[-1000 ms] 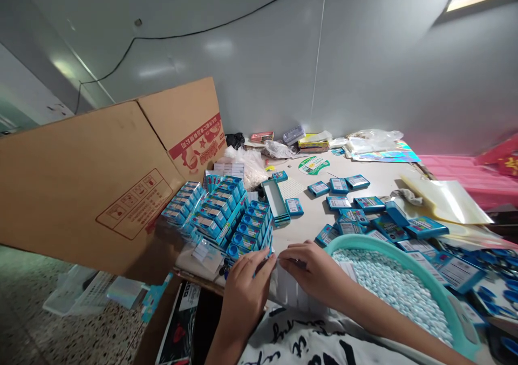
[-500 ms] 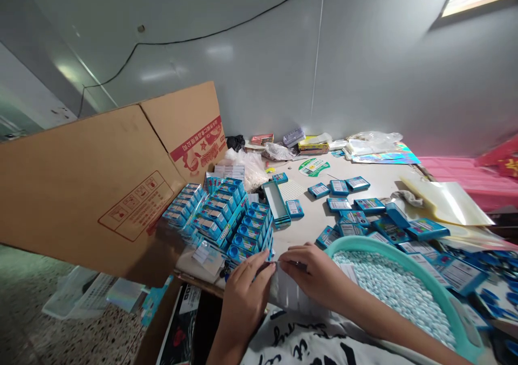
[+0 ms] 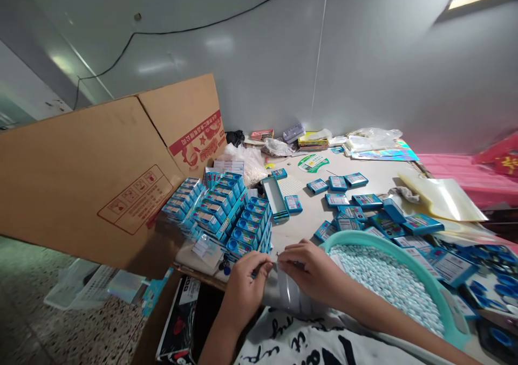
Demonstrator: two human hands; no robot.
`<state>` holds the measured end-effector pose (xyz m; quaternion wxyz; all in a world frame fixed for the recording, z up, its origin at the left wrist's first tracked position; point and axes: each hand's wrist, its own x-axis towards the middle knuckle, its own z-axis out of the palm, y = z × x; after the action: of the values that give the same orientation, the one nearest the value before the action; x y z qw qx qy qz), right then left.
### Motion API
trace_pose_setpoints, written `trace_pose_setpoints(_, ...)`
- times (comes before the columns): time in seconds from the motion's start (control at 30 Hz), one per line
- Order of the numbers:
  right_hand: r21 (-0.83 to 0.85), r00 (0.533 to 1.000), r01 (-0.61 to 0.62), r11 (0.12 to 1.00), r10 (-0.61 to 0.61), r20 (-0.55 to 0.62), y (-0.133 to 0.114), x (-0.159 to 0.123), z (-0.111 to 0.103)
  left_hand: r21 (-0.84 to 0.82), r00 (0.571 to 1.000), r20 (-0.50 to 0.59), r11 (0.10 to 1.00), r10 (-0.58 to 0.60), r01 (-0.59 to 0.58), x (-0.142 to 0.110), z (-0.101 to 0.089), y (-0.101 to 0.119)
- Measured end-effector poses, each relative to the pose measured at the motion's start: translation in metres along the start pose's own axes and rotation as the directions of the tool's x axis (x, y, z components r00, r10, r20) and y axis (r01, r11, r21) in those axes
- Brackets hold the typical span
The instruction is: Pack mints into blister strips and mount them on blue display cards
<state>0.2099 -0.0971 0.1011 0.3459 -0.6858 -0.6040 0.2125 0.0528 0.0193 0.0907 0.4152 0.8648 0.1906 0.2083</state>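
Observation:
Near the front edge of the table, my left hand and my right hand are close together with a small gap between the fingertips. A clear plastic sleeve hangs down from my right hand, pinched at its top edge. The left fingertips are pressed together, but what they pinch, if anything, is too small to make out. Just beyond my left hand stand rows of small blue boxes. Beside my right forearm lies a turquoise basin full of pale blue and white candy-like pellets.
A big cardboard carton stands open at the left. An open blue tray box lies mid-table. Loose blue boxes spread over the right side, near yellowish plastic sheets. Plastic bags lie along the wall.
My left fingers have curled in and drawn slightly apart from my right hand, whose hold on the plastic sleeve stays. The view has shifted slightly.

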Motion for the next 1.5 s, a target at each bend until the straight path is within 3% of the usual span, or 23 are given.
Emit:
trace_pose_setpoints(0.1,0.024,1.000,0.021,0.999,-0.021,-0.011,-0.001,0.000,0.000,-0.015,0.999,-0.044,1.000,-0.001,0.000,-0.002,0.001,0.002)
trace_pose_setpoints(0.2,0.017,0.999,0.008,1.000,-0.007,-0.049,0.001,0.002,0.000,0.125,0.987,-0.122,0.988,0.107,-0.092,-0.006,0.006,-0.002)
trace_pose_setpoints(0.37,0.031,0.997,-0.031,0.999,0.032,-0.065,0.005,0.004,-0.001,0.495,0.933,-0.149,0.842,0.326,-0.216,-0.013,0.015,-0.014)
trace_pose_setpoints(0.57,0.076,0.997,-0.020,0.997,0.025,-0.069,0.006,0.002,0.001,0.618,0.864,-0.146,0.726,0.483,-0.301,-0.018,0.016,-0.022)
trace_pose_setpoints(1.13,0.081,0.998,-0.037,0.996,0.041,-0.045,0.000,0.000,0.007,0.604,0.877,-0.142,0.742,0.458,-0.290,-0.031,0.013,-0.024)
trace_pose_setpoints(1.23,0.073,0.998,-0.029,0.997,0.032,-0.044,-0.002,0.002,0.010,0.580,0.894,-0.166,0.774,0.416,-0.253,-0.032,0.011,-0.024)
trace_pose_setpoints(1.37,0.054,1.000,-0.011,0.998,0.013,-0.025,-0.005,0.003,0.014,0.602,0.920,-0.116,0.763,0.375,-0.236,-0.035,0.008,-0.025)
trace_pose_setpoints(1.5,0.042,1.000,0.011,0.999,-0.012,0.003,-0.007,0.005,0.017,0.633,0.894,-0.129,0.729,0.429,-0.258,-0.040,0.005,-0.024)
